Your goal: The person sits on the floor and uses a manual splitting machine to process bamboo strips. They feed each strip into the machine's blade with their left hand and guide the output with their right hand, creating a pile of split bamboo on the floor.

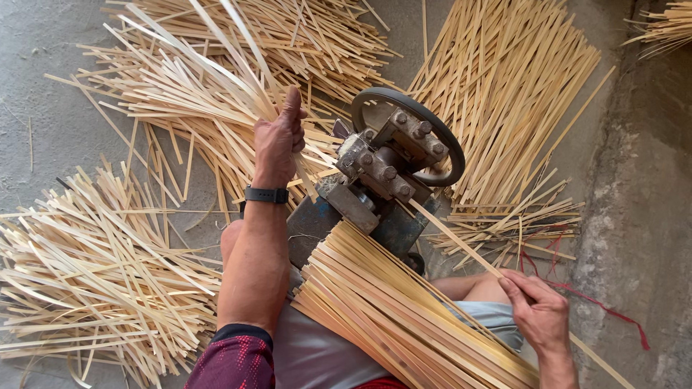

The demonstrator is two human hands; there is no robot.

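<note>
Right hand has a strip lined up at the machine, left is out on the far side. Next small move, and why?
Probably push the single bamboo strip further into the splitting machine. The right hand pinches its near end, its far end already meets the machine's body, and the left hand grips the thin split strips on the far side, seemingly placed to draw them out.
</note>
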